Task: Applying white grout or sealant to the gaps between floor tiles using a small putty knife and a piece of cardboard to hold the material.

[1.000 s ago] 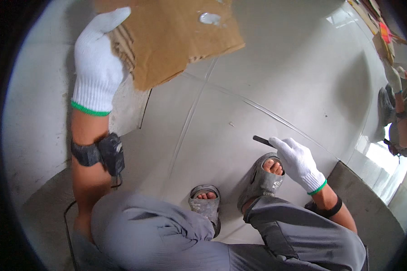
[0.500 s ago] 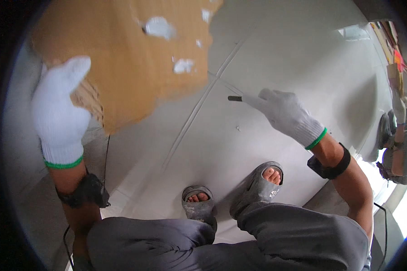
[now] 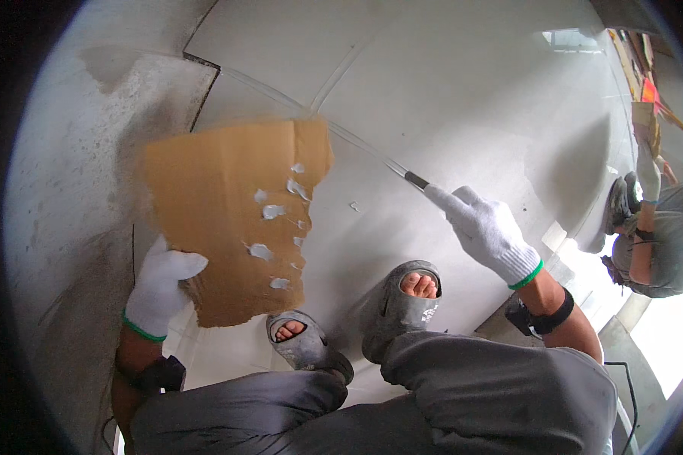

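Observation:
My left hand (image 3: 159, 284), in a white knit glove with a green cuff, grips the near left edge of a torn piece of brown cardboard (image 3: 212, 182), thumb on top. Several pale grey dabs of paste (image 3: 273, 211) sit along the cardboard's right side. In a matching glove, my right hand (image 3: 484, 235) is closed with its index finger stretched along a small flat blade (image 3: 416, 180). Only the blade's dark tip shows; the rest is hidden by the glove. Its tip is at a pale filled joint (image 3: 360, 144) between floor tiles.
My feet in grey slippers (image 3: 402, 307) rest on the light tiles (image 3: 448, 91). A rough concrete surface (image 3: 76, 152) lies at the left, with a dark edge beside it. At the far right a person in grey (image 3: 664, 243) crouches near stacked boards (image 3: 637, 68).
The cardboard and my left hand have come down and nearer to me. My right hand has moved slightly right and lower, its blade now at the joint. The view has shifted.

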A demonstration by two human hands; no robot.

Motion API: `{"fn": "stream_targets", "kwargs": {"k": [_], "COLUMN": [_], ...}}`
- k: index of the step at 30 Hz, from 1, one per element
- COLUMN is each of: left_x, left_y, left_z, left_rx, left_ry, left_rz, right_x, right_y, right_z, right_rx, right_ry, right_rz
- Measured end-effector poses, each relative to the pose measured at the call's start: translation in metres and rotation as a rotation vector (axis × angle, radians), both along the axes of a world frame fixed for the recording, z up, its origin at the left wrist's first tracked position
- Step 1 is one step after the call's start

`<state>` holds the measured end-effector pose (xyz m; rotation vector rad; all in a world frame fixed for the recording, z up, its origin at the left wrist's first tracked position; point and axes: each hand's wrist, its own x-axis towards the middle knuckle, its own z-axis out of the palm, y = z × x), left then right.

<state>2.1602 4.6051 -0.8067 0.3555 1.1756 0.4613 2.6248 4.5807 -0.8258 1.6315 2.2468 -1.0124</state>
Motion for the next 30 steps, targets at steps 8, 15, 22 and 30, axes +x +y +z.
{"fn": "stream_targets", "kwargs": {"k": [8, 15, 22, 30], "left_x": [0.024, 0.033, 0.036, 0.03], "left_y": [0.0, 0.0, -0.005, -0.011], "left_z": [-0.028, -0.021, -0.009, -0.002], "left_rx": [-0.233, -0.277, -0.212, -0.239], "left_ry": [-0.122, -0.17, -0.027, -0.087], "left_rz": [-0.038, -0.08, -0.155, -0.107], "right_x": [-0.039, -0.078, -0.086, -0.089], "right_y": [0.002, 0.014, 0.015, 0.017], "right_z": [0.014, 0.032, 0.031, 0.036], "right_rx": [0.044, -0.041, -0.012, -0.008], "right_ry": [0.242, 0.318, 0.336, 0.302], "right_rz": [-0.019, 0.229, 0.285, 0.323]}}
